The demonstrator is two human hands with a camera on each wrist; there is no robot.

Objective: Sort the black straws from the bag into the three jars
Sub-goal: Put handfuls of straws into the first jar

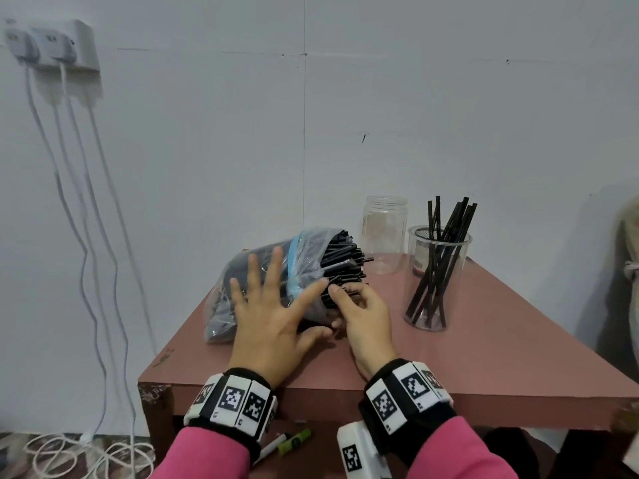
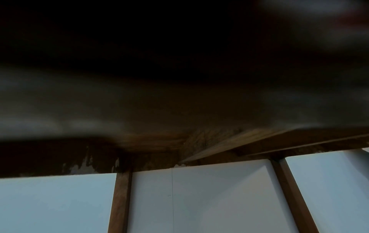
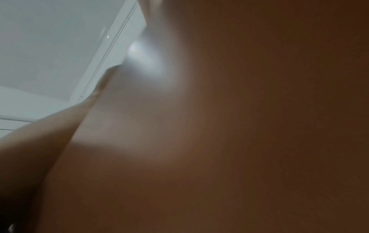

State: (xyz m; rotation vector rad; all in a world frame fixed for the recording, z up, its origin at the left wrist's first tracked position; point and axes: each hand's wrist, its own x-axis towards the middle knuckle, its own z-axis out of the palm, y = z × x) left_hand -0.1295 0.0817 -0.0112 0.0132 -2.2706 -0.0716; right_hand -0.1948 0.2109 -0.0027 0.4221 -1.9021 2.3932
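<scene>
A clear plastic bag (image 1: 262, 271) packed with black straws (image 1: 342, 261) lies on its side on the reddish-brown table (image 1: 501, 340), its open end facing right. My left hand (image 1: 273, 316) presses flat on the bag with fingers spread. At the bag's mouth, my right hand (image 1: 359, 312) has curled fingers pinching straw ends. An empty clear jar (image 1: 383, 233) stands at the back. In front of it, a second clear jar (image 1: 437, 305) holds several upright straws. Something with a red label shows behind that jar. Both wrist views are blurred and show no fingers.
The table's front edge (image 1: 345, 395) is just under my wrists. Wall sockets (image 1: 52, 46) with white cables (image 1: 86, 271) hang at the left. A marker and a green object (image 1: 294, 442) lie on the floor under the table. A pale object (image 1: 629, 271) stands at the right edge.
</scene>
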